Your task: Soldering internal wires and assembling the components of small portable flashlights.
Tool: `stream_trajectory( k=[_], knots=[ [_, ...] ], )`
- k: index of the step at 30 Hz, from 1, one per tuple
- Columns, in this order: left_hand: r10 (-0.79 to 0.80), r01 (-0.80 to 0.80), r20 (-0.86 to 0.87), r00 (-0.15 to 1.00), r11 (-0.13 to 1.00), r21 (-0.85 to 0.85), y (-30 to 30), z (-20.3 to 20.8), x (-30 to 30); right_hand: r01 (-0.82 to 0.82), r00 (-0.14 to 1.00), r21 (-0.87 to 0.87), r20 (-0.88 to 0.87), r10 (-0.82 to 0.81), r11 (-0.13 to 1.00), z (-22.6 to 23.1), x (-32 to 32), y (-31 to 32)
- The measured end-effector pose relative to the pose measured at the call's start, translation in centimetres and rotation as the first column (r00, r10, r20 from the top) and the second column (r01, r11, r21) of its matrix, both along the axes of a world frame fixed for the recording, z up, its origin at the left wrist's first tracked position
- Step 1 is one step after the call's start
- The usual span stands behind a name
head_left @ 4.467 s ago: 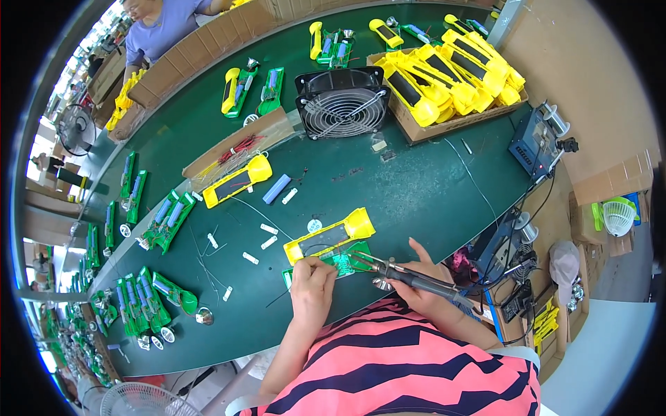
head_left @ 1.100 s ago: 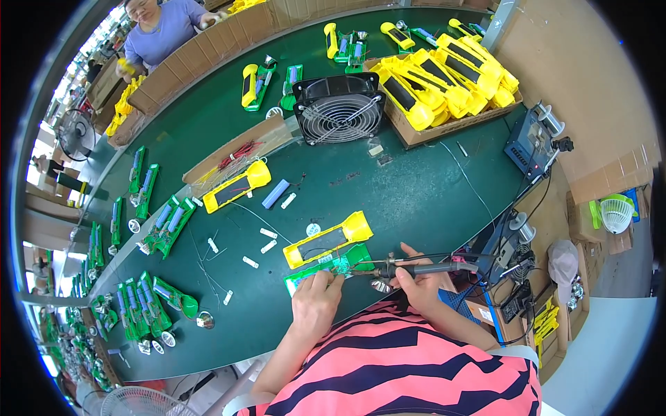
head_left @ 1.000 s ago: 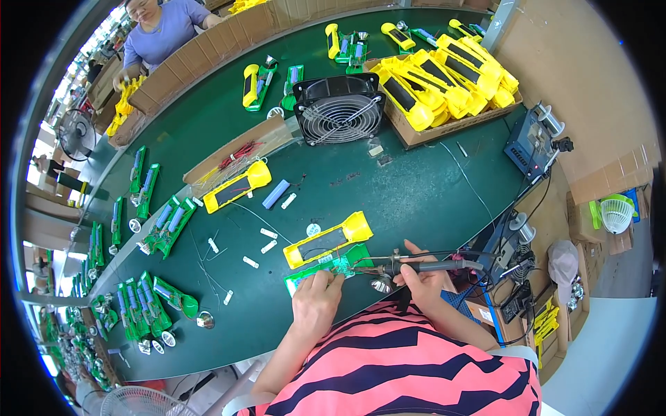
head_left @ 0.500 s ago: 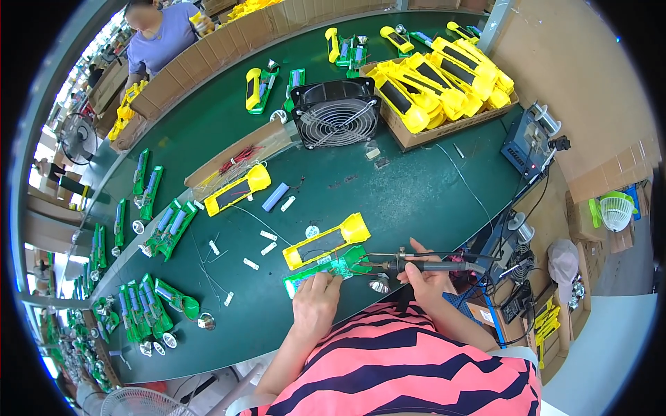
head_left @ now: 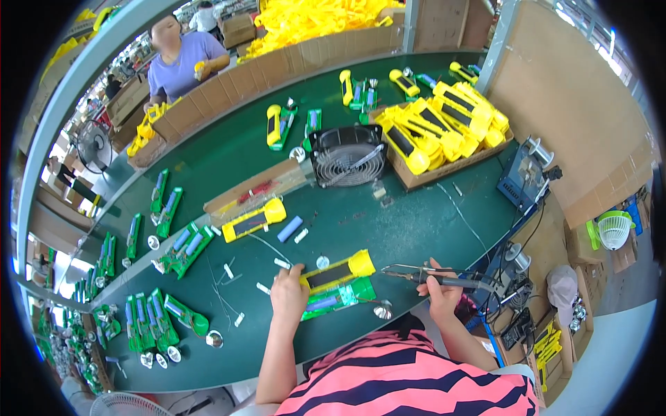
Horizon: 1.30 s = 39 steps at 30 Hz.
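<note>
My left hand (head_left: pixel 288 295) is over the table at the left end of a yellow casing with a dark panel (head_left: pixel 331 277). Its thumb and fingers are apart, close to a small white part (head_left: pixel 282 263); its fingertips are partly hidden. My right hand (head_left: pixel 442 295) grips a soldering iron (head_left: pixel 444 281), its tip pointing left beyond the casing's right end. Just below the yellow casing lies a green housing (head_left: pixel 357 291) with a blue cell and a circuit board. A wire runs from it to a silver reflector (head_left: pixel 382 310).
A black fan (head_left: pixel 349 163) stands beyond, beside a box of yellow casings (head_left: pixel 416 184). Green housings (head_left: pixel 149 322) with reflectors lie at left. A soldering station (head_left: pixel 520 173) stands at right, with cables below. A person (head_left: pixel 184 66) is behind the cardboard barrier.
My left hand has left the green housing's board and moved left to the small white parts. The soldering iron's tip has withdrawn from the board. The view has tilted up.
</note>
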<state>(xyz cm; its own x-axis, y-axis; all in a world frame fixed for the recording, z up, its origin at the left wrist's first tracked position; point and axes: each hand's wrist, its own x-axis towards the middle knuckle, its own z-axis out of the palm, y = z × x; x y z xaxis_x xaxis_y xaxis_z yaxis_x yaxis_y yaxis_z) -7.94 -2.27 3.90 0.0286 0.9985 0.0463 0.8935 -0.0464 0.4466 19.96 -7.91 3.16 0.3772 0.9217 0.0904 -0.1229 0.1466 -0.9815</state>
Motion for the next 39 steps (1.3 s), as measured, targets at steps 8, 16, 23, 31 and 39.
stream_trajectory(
  k=[8,16,23,31,39],
  knots=[
    [-0.132,0.059,0.148,0.98,0.907,0.418,-6.8,0.3,-0.4,0.076,0.99,0.205,0.103,-0.099,0.976,2.0,3.8,3.8],
    [-0.435,0.342,0.241,0.867,0.873,0.348,-1.7,0.6,-2.8,0.047,0.875,0.328,0.443,-0.198,0.943,6.6,8.4,14.1],
    [-0.013,-0.091,0.183,0.983,0.831,0.549,19.2,4.3,-8.7,-0.045,0.462,0.23,0.868,-0.184,0.972,6.6,10.1,21.5],
    [0.461,-0.455,-0.098,0.882,0.887,0.075,30.6,-3.0,-12.7,-0.077,0.323,0.176,0.936,-0.142,0.981,4.0,11.8,23.5],
    [-0.055,-0.15,-0.664,0.746,0.957,-0.248,17.4,9.8,-21.5,-0.092,0.287,0.213,0.941,-0.178,0.973,3.1,11.8,24.4]
  ],
)
